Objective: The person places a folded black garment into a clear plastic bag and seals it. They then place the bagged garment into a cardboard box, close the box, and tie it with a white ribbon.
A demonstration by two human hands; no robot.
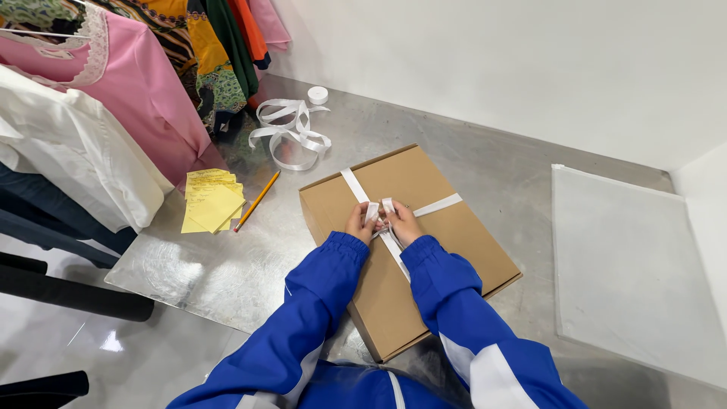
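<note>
A flat brown cardboard box (447, 242) lies on a shiny metal table (227, 265) in front of me. White ribbon (354, 185) crosses its top both ways. My left hand (357, 223) and my right hand (404, 222) meet over the crossing at the box's middle. Each hand pinches a short loop of the ribbon, and the loops stand upright between the fingers. Blue sleeves cover both my arms up to the wrists.
A loose coil of white ribbon (291, 132) and a small white spool (318, 95) lie at the table's far side. Yellow paper notes (212, 201) and a pencil (257, 200) sit to the left. Clothes (113, 91) hang at the left. A white sheet (628, 265) lies at the right.
</note>
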